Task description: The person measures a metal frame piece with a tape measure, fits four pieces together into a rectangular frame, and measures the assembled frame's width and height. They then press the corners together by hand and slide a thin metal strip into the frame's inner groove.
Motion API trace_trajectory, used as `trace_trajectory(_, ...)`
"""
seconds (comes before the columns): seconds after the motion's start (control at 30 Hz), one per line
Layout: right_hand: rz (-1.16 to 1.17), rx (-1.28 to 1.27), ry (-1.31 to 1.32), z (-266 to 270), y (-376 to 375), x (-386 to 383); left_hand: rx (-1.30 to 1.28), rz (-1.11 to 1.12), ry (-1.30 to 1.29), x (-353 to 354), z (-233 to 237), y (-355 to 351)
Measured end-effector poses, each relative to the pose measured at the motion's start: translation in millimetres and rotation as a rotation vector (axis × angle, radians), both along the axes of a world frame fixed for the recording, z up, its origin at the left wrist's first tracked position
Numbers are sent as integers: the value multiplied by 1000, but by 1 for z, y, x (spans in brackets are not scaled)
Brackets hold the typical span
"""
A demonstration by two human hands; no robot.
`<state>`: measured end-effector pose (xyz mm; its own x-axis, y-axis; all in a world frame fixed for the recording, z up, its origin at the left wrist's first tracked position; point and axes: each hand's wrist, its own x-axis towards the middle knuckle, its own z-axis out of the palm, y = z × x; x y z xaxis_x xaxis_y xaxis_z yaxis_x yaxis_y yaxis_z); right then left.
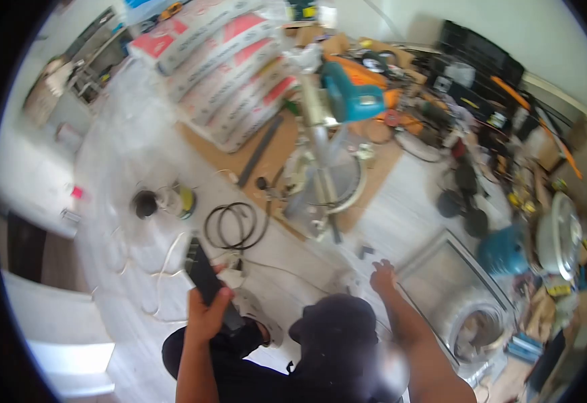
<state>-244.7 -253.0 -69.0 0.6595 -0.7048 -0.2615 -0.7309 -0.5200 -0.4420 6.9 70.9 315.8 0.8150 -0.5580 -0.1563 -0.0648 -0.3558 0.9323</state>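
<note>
Gripping a dark bar [203, 270], left hand [209, 314] points it lengthwise forward-left; right hand [384, 276] open

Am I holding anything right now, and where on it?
Yes: your left hand grips a long dark strip near its middle. Your right hand seems to hold nothing.
</note>
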Motion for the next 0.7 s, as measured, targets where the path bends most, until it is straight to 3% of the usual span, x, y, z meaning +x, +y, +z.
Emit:
trace_trajectory(0.07, 181, -118, -55, -22, -4, 51, 99, -29, 23, 5, -6, -8)
trace_trajectory(0.13, 403, -130, 176, -48, -17, 78, 146, -92, -26, 13, -24, -11)
trace_trajectory(0.23, 313, 74, 472, -30, -23, 89, 102, -51, -4, 14, -22, -36)
trace_trajectory(0.33, 144, 50, 365, -2, 1, 60, 150, -125, -210, 14, -27, -47)
trace_trajectory(0.4, -3, 201, 3, -12, 1, 59, 141, -132, -209, 8, -29, -49)
trace_trajectory(0.43, -250, 578, -246, -6, -4, 62, 147, -134, -318, 4, -28, -51)
trace_trajectory(0.47, -498, 949, -502, 52, -2, 81, 154, -135, -424, -1, -26, -54)
trace_trajectory(0.5, -501, 1128, -730, 118, -3, 89, 164, -129, -503, -5, -23, -58)
trace_trajectory(0.53, -334, 1309, -1001, 159, -7, 89, 143, -147, -494, -9, -17, -61)
trace_trajectory(0.6, -229, 1349, -1243, 258, -8, 101, 255, -171, -556, -20, -3, -66)
trace_trajectory(0.7, -86, 1128, -1345, 369, 15, 101, 231, -177, -638, -39, 16, -72)
